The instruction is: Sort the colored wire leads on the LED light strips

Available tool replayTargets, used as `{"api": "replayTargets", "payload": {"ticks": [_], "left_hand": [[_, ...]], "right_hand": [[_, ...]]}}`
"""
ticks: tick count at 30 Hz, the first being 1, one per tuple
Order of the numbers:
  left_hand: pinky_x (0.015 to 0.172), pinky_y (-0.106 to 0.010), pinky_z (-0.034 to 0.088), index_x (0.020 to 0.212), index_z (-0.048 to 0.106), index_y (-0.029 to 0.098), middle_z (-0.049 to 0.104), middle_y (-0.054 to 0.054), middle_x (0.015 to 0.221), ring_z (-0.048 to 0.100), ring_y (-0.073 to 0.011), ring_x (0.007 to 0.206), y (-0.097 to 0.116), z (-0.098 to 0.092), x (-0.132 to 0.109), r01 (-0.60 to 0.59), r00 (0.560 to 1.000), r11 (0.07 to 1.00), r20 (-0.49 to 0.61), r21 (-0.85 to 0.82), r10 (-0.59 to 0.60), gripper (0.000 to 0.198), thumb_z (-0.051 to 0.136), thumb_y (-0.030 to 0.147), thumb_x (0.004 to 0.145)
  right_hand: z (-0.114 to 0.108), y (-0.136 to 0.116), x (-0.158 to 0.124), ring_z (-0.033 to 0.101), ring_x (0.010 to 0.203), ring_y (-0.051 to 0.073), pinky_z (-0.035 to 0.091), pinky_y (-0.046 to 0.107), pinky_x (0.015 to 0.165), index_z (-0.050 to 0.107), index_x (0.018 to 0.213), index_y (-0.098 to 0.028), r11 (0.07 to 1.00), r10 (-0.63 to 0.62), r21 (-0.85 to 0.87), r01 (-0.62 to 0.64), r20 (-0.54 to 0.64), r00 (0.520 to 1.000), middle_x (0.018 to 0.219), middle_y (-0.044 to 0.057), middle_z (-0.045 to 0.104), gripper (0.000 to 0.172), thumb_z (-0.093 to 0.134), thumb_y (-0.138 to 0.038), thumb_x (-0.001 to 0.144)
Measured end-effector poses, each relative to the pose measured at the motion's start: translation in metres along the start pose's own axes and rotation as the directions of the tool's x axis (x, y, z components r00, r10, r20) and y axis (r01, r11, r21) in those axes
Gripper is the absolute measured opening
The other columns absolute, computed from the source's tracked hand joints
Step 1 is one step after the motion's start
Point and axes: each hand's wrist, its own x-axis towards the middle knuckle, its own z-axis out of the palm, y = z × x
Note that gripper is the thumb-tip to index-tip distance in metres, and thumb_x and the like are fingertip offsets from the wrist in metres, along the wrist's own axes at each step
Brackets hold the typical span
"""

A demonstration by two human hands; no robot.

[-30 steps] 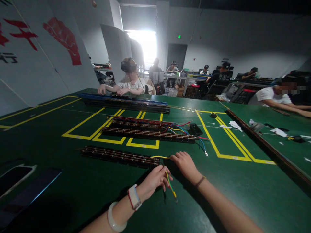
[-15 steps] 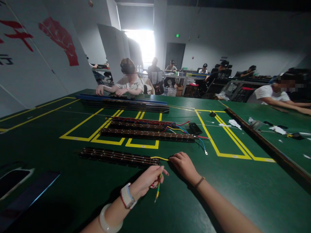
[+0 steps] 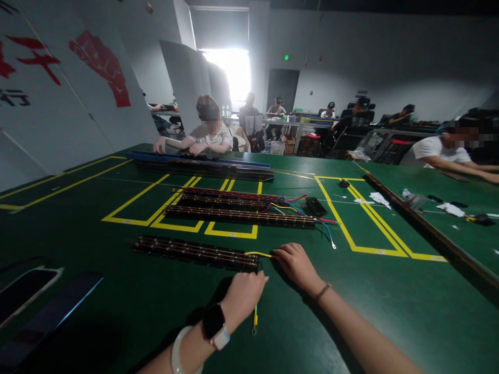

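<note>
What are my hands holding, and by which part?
The left hand holds a yellow-green wire above its ring tip, the grip itself hidden. The right hand holds the yellow wire by its outer part, tip hidden.

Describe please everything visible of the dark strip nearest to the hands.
The dark strip is long, narrow and looks segmented, with thin copper-coloured lines and small pale marks along it. Its material is unclear. It lies flat on the green table; from its right end a yellow wire runs to the right hand. The left hand is near that end; contact is unclear.
</note>
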Motion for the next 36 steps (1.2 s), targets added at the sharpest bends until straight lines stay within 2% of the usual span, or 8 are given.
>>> {"api": "replayTargets", "payload": {"ticks": [8, 10, 14, 18, 22, 28, 33, 36], "left_hand": [[0.08, -0.037, 0.043, 0.084, 0.068, 0.021, 0.062, -0.008, 0.075, 0.059, -0.0224, 0.074, 0.025, -0.046, -0.007, -0.342, 0.933, 0.937, 0.146, 0.074, 0.329, 0.032, 0.044, 0.041, 0.091], [0.085, -0.039, 0.043, 0.089, 0.068, 0.022, 0.064, -0.008, 0.082, 0.06, -0.0237, 0.083, 0.019, -0.062, -0.006, -0.334, 0.939, 0.933, 0.126, 0.132, 0.319, 0.03, 0.044, 0.04, 0.091], [0.11, -0.046, 0.029, 0.131, 0.05, 0.029, 0.051, -0.007, 0.133, 0.043, -0.0272, 0.127, -0.021, -0.098, -0.003, -0.257, 0.964, 0.922, 0.017, 0.29, 0.264, 0.045, 0.051, 0.043, 0.088], [0.114, -0.053, 0.019, 0.143, 0.031, 0.031, 0.027, -0.007, 0.152, 0.022, -0.0292, 0.141, -0.076, -0.129, 0.002, -0.192, 0.972, 0.822, -0.01, 0.536, 0.233, 0.064, 0.049, 0.053, 0.086], [0.113, -0.052, 0.023, 0.147, 0.022, 0.03, 0.027, -0.009, 0.153, 0.02, -0.027, 0.142, -0.114, -0.144, 0.021, -0.227, 0.958, 0.68, 0.033, 0.697, 0.285, 0.07, 0.045, 0.057, 0.087], [0.116, -0.048, 0.018, 0.145, 0.027, 0.025, 0.028, -0.01, 0.152, 0.019, -0.0248, 0.142, -0.129, -0.151, 0.073, -0.313, 0.926, 0.579, 0.107, 0.753, 0.361, 0.073, 0.044, 0.061, 0.085], [0.116, -0.045, 0.015, 0.146, 0.024, 0.021, 0.029, -0.011, 0.152, 0.02, -0.0235, 0.142, -0.138, -0.154, 0.106, -0.345, 0.923, 0.59, 0.149, 0.73, 0.355, 0.076, 0.042, 0.064, 0.085], [0.116, -0.046, 0.012, 0.147, 0.02, 0.018, 0.028, -0.014, 0.152, 0.021, -0.0241, 0.142, -0.144, -0.157, 0.118, -0.329, 0.936, 0.604, 0.164, 0.726, 0.312, 0.081, 0.04, 0.066, 0.084]], "right_hand": [[-0.003, -0.051, 0.02, 0.049, 0.107, 0.023, 0.037, 0.038, 0.095, 0.051, 0.128, -0.02, 0.989, -0.097, 0.113, 0.09, 0.058, 0.994, 0.118, 0.01, 0.057, 0.047, 0.061, -0.035, 0.084], [0.002, -0.061, 0.026, 0.048, 0.106, 0.024, 0.037, 0.038, 0.093, 0.049, 0.129, -0.019, 0.99, -0.116, 0.084, 0.109, 0.08, 0.99, 0.119, 0.01, 0.055, 0.053, 0.064, -0.035, 0.081], [0.011, -0.066, 0.038, 0.05, 0.097, 0.023, 0.039, 0.036, 0.086, 0.054, 0.117, -0.019, 0.996, -0.084, 0.013, 0.083, 0.107, 0.991, 0.106, 0.008, 0.058, 0.043, 0.067, -0.035, 0.08], [0.013, -0.059, 0.047, 0.05, 0.093, 0.022, 0.04, 0.034, 0.082, 0.055, 0.107, -0.019, 0.997, -0.077, 0.008, 0.077, 0.123, 0.989, 0.102, 0.007, 0.057, 0.034, 0.067, -0.035, 0.08], [0.015, -0.044, 0.061, 0.049, 0.095, 0.023, 0.04, 0.034, 0.084, 0.054, 0.109, -0.018, 0.996, -0.083, -0.021, 0.086, 0.118, 0.99, 0.105, 0.009, 0.056, 0.031, 0.062, -0.034, 0.084], [0.017, -0.015, 0.089, 0.051, 0.098, 0.026, 0.041, 0.037, 0.086, 0.057, 0.109, -0.016, 0.987, -0.09, -0.126, 0.102, 0.097, 0.991, 0.105, 0.011, 0.058, 0.032, 0.063, -0.035, 0.084], [-0.001, 0.008, 0.121, 0.049, 0.11, 0.026, 0.039, 0.041, 0.095, 0.052, 0.127, -0.02, 0.97, -0.222, -0.085, 0.226, 0.056, 0.973, 0.119, 0.012, 0.055, 0.048, 0.059, -0.042, 0.086], [-0.011, 0.028, 0.151, 0.051, 0.111, 0.024, 0.038, 0.038, 0.096, 0.051, 0.128, -0.019, 0.984, -0.159, -0.071, 0.162, 0.049, 0.986, 0.12, 0.012, 0.056, 0.041, 0.053, -0.036, 0.09]]}}
